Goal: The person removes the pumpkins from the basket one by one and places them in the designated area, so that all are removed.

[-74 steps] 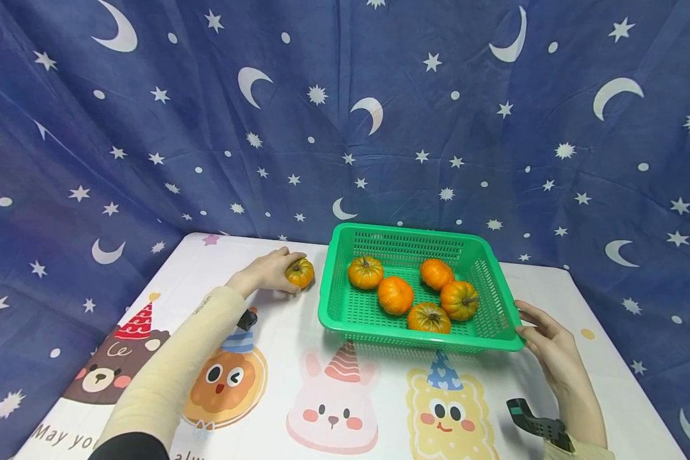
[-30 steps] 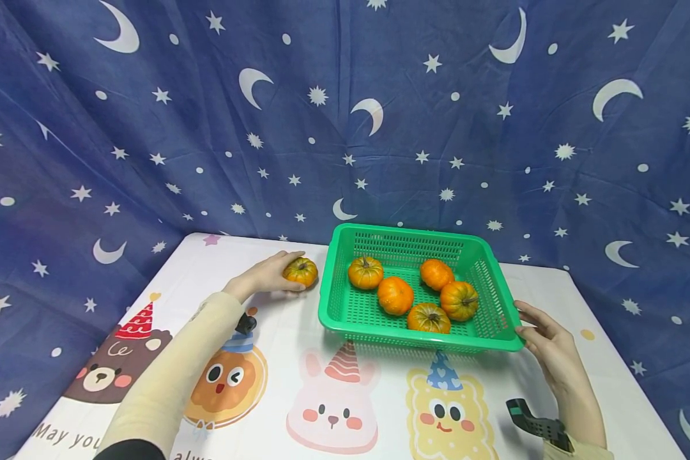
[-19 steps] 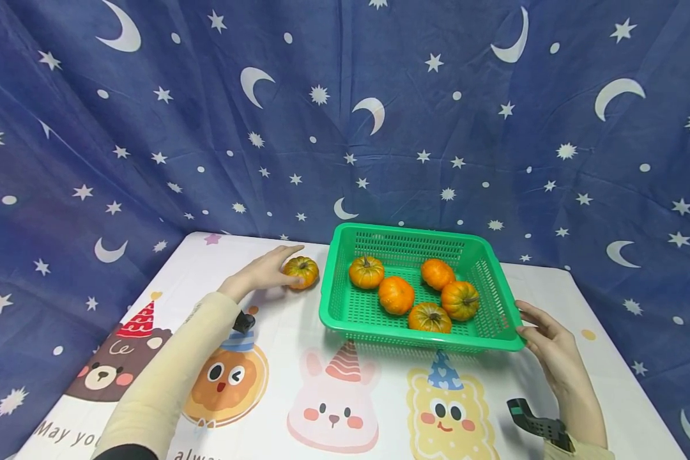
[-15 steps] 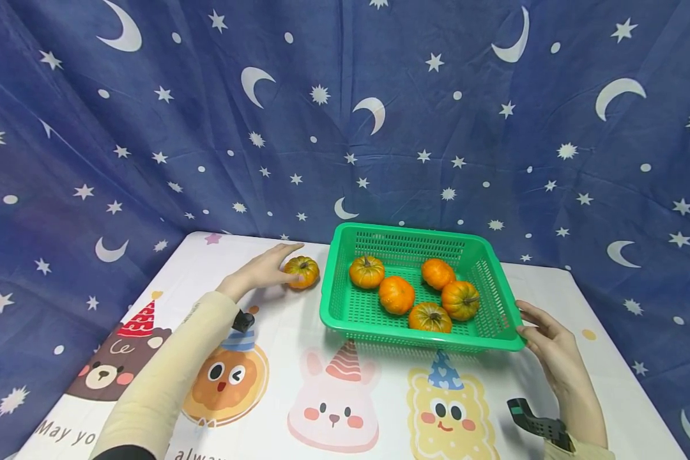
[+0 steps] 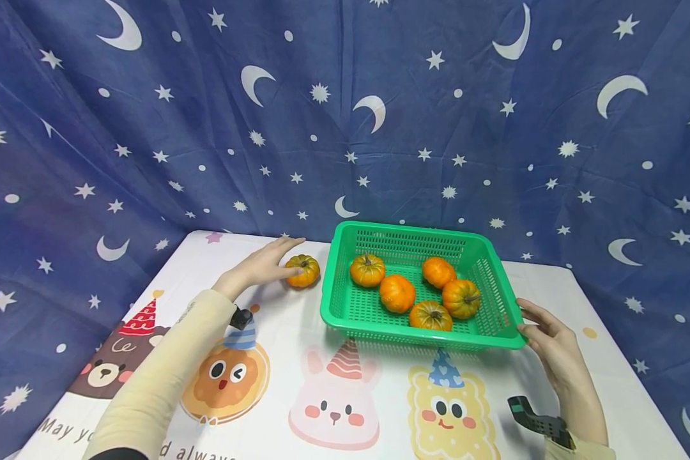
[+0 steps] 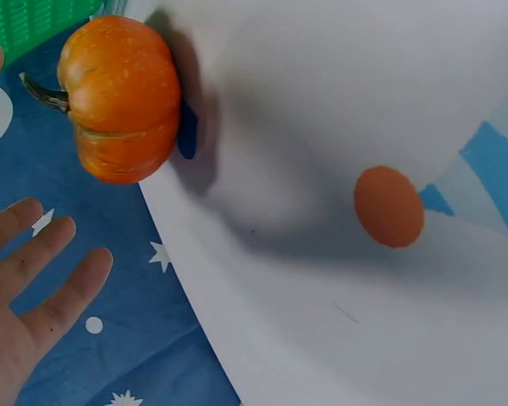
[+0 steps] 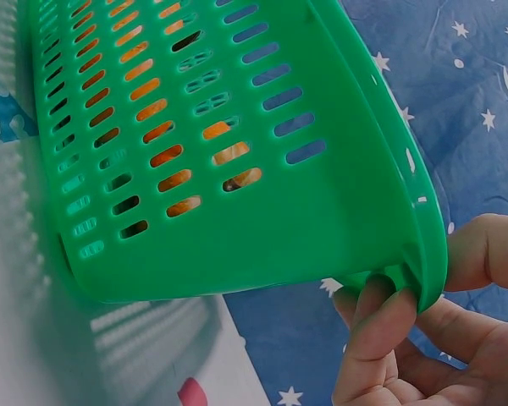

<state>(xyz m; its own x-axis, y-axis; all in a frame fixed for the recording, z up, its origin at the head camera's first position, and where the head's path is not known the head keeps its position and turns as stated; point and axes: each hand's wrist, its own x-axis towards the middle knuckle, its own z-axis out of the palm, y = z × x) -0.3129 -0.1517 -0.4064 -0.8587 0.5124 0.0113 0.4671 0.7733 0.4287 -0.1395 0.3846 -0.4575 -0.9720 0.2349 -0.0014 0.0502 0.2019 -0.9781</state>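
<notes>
A small orange-and-green pumpkin [image 5: 303, 271] sits on the table left of the green basket [image 5: 368, 328]. Beside it, my left hand [image 5: 257, 267] has its fingers spread and holds nothing. In the left wrist view the pumpkin [image 6: 123, 101] shows its stem, with the fingers [image 6: 72, 296] apart from it. On the far side, my right hand [image 5: 559, 351] grips the rim at the basket's right end. The right wrist view shows thumb and fingers [image 7: 381, 330] pinching the lip of the basket [image 7: 347, 228]. Several small pumpkins [image 5: 397, 294] lie inside the basket.
A white tablecloth [image 5: 264, 409] printed with cartoon faces covers the table. Behind it hangs a blue curtain [image 5: 299, 115] with moons and stars, close to the table's back edge and the basket.
My left hand has let go of the pumpkin, which stands slightly further right, near the basket. Its fingers have spread and drawn back a little. My right hand stays on the rim.
</notes>
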